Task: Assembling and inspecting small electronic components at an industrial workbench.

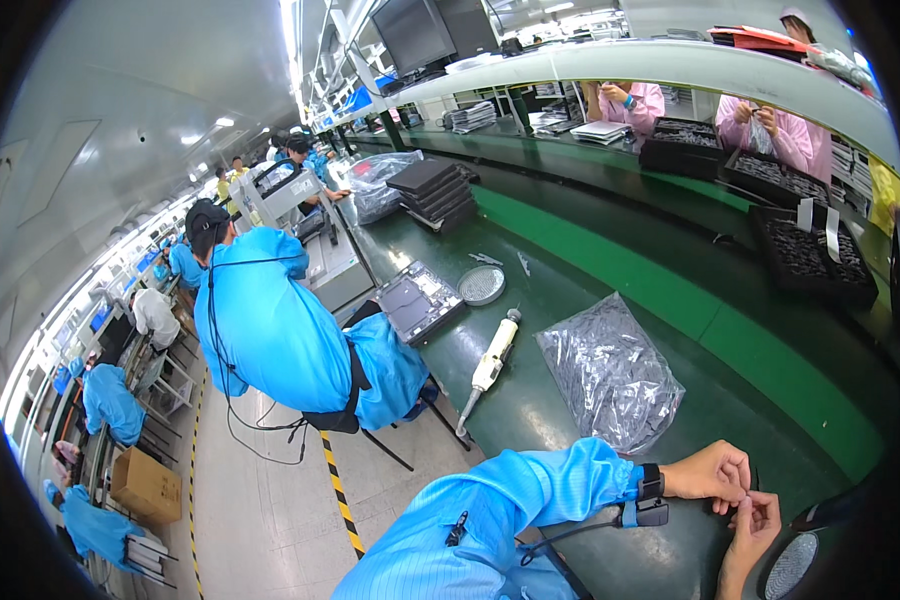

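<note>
My left hand (708,473) reaches in from the left in a blue sleeve, with a black strap and a small device at the wrist. Its thumb and fingers are pinched together, touching the fingertips of my right hand (753,532), which is also closed in a pinch. A bit of something small and dark shows at the fingers, too hidden to name. Just beyond my left forearm lies a clear plastic bag (615,375) full of dark small parts. Near my right hand, at the lower right, is a round dish (792,566) of small pieces.
A white electric screwdriver (492,362) lies along the green bench's edge. Beyond it are a round dish (481,285), an open dark panel (419,302) and stacked black trays (434,192). A co-worker in blue (280,310) sits at the left. Black parts trays (812,256) stand far right.
</note>
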A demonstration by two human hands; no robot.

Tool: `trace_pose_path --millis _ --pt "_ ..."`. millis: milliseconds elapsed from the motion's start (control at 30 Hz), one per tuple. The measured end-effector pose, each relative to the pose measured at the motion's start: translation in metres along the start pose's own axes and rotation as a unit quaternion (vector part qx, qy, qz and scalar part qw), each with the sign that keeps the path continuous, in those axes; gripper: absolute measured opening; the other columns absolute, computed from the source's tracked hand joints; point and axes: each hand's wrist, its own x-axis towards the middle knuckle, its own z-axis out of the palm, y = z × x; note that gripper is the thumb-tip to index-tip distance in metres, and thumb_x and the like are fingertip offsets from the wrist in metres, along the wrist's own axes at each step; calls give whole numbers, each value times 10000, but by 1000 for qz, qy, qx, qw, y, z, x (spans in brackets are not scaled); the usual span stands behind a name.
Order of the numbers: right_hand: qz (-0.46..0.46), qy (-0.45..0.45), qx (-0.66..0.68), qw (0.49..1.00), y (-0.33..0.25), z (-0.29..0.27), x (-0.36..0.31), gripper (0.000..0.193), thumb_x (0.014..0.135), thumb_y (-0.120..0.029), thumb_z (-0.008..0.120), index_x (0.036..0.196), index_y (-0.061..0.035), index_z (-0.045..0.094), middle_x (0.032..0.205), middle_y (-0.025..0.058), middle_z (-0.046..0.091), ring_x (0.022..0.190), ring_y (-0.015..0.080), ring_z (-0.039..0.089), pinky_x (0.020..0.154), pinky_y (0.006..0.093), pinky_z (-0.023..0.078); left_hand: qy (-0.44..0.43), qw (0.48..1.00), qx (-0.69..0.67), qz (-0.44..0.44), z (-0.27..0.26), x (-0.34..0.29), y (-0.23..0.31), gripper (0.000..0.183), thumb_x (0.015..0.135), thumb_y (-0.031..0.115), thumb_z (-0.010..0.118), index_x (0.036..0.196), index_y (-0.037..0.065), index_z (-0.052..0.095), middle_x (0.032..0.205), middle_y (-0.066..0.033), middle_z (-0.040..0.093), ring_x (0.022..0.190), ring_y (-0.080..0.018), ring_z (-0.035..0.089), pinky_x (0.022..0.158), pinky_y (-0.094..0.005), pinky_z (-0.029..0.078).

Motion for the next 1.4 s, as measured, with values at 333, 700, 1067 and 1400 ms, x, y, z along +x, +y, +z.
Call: trace_pose_path --millis 333,700,1067,1400 --pt "0 -8 -13 1000 -7 0 -3 99 934 -96 649 910 -37 574 782 -20 574 631 22 504 526 168 395 -3 1000 0 -6 2 -3 10 168 914 65 656 1038 -21 582 771 -56 635 611 -99 627 560 -225 504" --pt "4 -3 29 1000 -25 7 -3 118 889 -10 683 975 -3 603 829 20 625 665 53 584 566 182 481 -25 999 24 -25 -2 -1 5 144 944 89 654 1024 -24 617 844 -80 676 706 -109 660 615 -229 535" --pt "18 -5 77 997 -23 6 -5 172 857 -14 717 987 25 611 850 46 639 686 80 603 584 204 498 -16 999 30 -30 -4 0 1 155 947 126 664 997 -14 622 864 -73 691 727 -102 658 631 -224 529" --pt "25 5 57 998 -20 5 -3 98 897 -34 681 959 12 620 824 33 646 655 69 594 567 206 492 -16 999 41 -19 -6 1 0 164 936 126 679 1018 -7 630 859 -59 684 723 -99 652 630 -224 524"
